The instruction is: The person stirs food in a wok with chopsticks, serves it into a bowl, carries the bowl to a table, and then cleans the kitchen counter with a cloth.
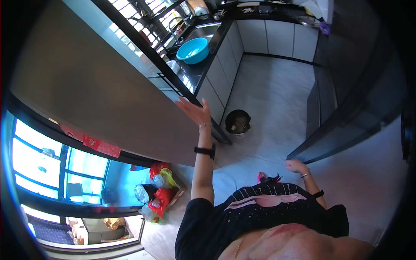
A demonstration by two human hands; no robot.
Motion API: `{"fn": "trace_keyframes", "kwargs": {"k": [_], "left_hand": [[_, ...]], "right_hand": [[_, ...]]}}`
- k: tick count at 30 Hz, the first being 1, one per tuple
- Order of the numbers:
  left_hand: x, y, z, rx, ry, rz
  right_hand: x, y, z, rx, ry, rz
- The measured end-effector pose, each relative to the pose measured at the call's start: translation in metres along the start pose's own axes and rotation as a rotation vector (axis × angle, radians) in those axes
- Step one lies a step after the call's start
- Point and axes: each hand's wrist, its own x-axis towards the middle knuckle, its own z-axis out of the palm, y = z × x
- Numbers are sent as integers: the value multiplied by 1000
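My left hand (196,111) is raised with its palm up and fingers spread, and nothing lies in it. Behind its fingers runs the dark door frame (218,132) at the kitchen entrance; whether they touch is hard to tell. My right hand (297,166) hangs low on the right with loosely bent fingers, close to the lower end of a dark-framed glass door panel (344,141). No object shows in it. Ahead, on the kitchen floor, stands a round bin (238,121) with a dark liner and some waste inside.
A turquoise plastic basin (193,52) sits on the black countertop (198,73), beside a steel sink (203,31). White cabinets (250,36) line the kitchen. Several plastic bags (162,195) are heaped on the floor at left, by a window (58,162). A beige wall (97,91) fills the upper left.
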Motion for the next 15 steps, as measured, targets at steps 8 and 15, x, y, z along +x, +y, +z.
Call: {"fn": "trace_keyframes", "kwargs": {"k": [8, 15], "left_hand": [[107, -37, 93, 235, 380, -10], [124, -29, 118, 584, 599, 7]], "right_hand": [[158, -61, -108, 116, 100, -334], [278, -60, -188, -35, -100, -272]]}}
